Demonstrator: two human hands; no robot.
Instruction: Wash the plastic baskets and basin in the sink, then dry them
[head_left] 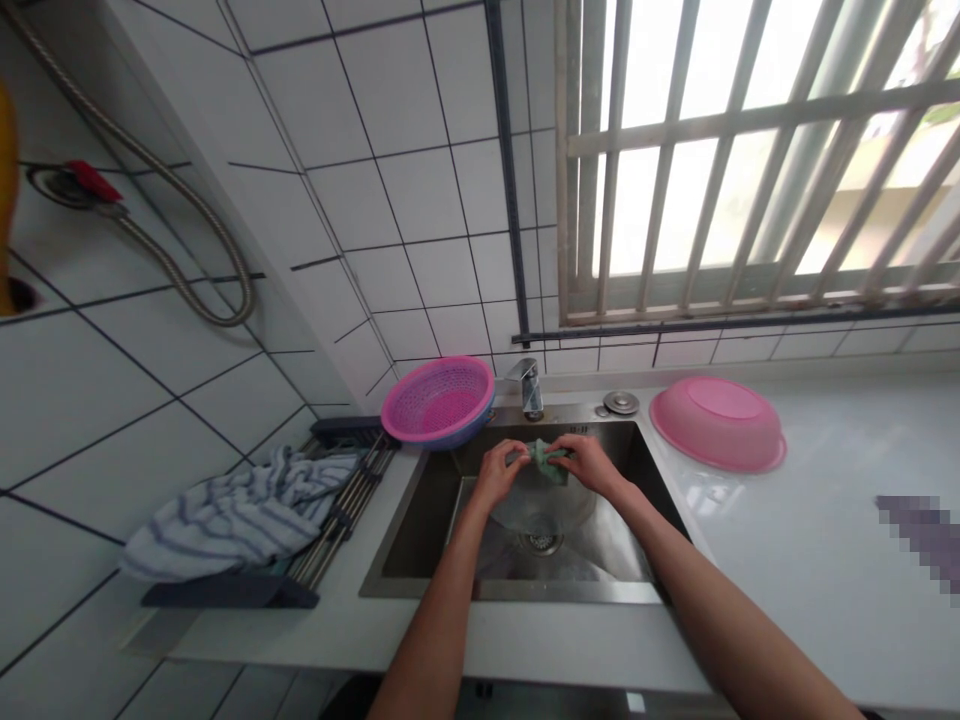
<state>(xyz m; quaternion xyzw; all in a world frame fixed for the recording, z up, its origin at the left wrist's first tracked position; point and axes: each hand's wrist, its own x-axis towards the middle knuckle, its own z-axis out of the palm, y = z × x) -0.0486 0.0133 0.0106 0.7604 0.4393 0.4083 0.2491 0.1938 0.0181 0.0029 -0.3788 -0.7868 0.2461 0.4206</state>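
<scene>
Left hand (499, 472) and right hand (594, 462) grip a green cloth (546, 460) over the steel sink (424, 520).
Both sets of fingers are curled shut on the cloth, which is bunched between the fingertips. The faucet (529, 384) is just beyond them. Held over the bowl, likely so drips land inside.

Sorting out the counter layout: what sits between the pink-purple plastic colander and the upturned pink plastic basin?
The head view shows a chrome metal tap and a round metal sink plug along the back rim of the steel sink.
</scene>
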